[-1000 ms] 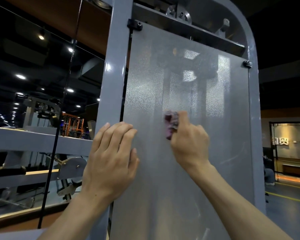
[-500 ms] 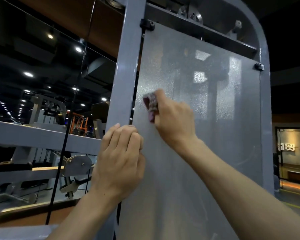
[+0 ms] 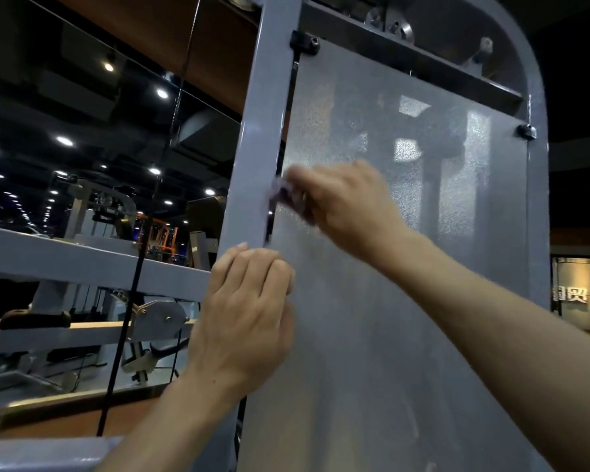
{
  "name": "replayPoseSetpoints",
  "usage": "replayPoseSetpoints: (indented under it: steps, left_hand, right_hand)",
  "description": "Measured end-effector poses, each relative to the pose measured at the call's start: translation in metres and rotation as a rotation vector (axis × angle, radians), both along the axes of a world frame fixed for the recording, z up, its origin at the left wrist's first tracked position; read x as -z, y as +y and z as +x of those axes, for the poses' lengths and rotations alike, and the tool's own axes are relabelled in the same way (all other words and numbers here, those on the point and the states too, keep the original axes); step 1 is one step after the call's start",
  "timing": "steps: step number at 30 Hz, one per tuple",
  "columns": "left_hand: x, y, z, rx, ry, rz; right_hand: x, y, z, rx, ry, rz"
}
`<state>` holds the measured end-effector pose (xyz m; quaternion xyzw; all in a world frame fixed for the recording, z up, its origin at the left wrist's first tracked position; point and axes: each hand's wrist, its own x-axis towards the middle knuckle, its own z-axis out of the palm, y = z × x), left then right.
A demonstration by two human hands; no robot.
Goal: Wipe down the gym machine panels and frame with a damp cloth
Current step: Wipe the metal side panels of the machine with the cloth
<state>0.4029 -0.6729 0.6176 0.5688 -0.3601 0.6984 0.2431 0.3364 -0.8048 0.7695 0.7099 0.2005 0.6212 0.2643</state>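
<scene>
**Cloth at left edge of panel, both hands on machine**

While the right hand [image 3: 348, 212] is motion-blurred, its fingers read as curled together, pinching a small crumpled purple cloth [image 3: 286, 199] against the speckled translucent grey panel [image 3: 423, 267]. Cloth sits at the panel's left edge, just beside the dark gap separating panel from the grey painted metal frame upright [image 3: 259, 131]. Exact finger placement on cloth: cannot tell, blur. Left hand [image 3: 249, 318] lies lower, fingers pressed together and bent at the knuckles, fingertips touching the frame upright and panel edge; it holds nothing. Black bolted clamp [image 3: 304, 42] fixes the panel's upper left corner. Black cable [image 3: 133, 294] hangs left of the frame.
</scene>
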Motion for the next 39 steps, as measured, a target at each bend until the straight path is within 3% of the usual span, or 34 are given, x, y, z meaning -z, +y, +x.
replayPoseSetpoints:
  steps: [3,8,10,14,16,20,22,28,33,39]
  left_hand:
    - [0.0,-0.001,0.0,0.008,-0.008,-0.008]
    - [-0.001,0.0,-0.002,0.048,-0.031,-0.033]
    - [-0.001,0.0,-0.003,0.072,-0.024,-0.044]
    - [-0.001,0.0,-0.004,0.108,0.035,-0.073]
    - [-0.001,0.001,-0.005,0.141,0.053,-0.081]
    - [0.0,0.004,-0.008,0.257,0.075,-0.066]
    - [0.001,0.005,-0.008,0.274,0.087,-0.052]
    - [0.001,0.005,-0.01,0.239,0.106,-0.01]
    - [0.0,0.006,-0.01,0.201,0.104,0.0]
    - [-0.001,0.003,-0.009,0.085,0.099,0.047]
  right_hand:
    - [-0.014,0.001,0.003,0.01,-0.036,0.097]
    - [0.065,-0.01,0.003,-0.027,0.069,-0.119]
    - [0.062,-0.015,0.0,0.022,0.056,-0.118]
    - [0.031,-0.014,-0.003,-0.053,-0.106,0.196]
    - [0.046,-0.005,0.001,-0.091,-0.133,0.255]
    - [0.104,0.009,0.008,-0.143,0.01,0.079]
    - [0.103,0.001,0.007,-0.106,0.002,0.063]
    - [0.087,-0.01,0.001,-0.121,-0.189,0.425]
    - [0.121,0.001,0.012,-0.14,-0.083,0.204]
    - [0.102,-0.06,-0.006,-0.059,-0.256,0.593]
